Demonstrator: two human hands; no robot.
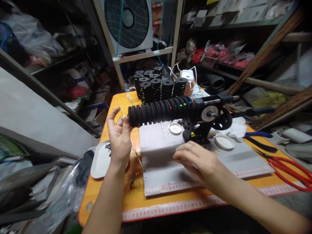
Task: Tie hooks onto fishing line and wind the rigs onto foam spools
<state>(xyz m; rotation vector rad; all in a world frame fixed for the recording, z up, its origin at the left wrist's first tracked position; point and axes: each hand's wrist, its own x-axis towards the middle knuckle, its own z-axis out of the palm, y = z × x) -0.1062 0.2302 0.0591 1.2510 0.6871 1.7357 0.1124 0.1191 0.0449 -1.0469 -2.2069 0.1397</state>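
A hand-cranked winding device [209,112] with gears and a dial carries a long black ridged roll [158,110], dotted with a few red, green and blue beads near its right end. My left hand [119,136] is at the roll's left end, thumb and fingers closed on its tip, where a bit of yellow shows. Below the roll, my right hand [198,159] hovers over the grey board [165,175] with fingers loosely stretched and nothing visible in them. A thin stick [136,152] slants down beside my left hand.
Stacked black spools [156,83] stand at the back. Left is a white tray [97,165] with small black pieces. Round white lids [224,142], blue-handled pliers [260,135] and red-handled scissors [290,169] lie on the right. A box fan [128,22] and crowded shelves surround the orange table [92,198].
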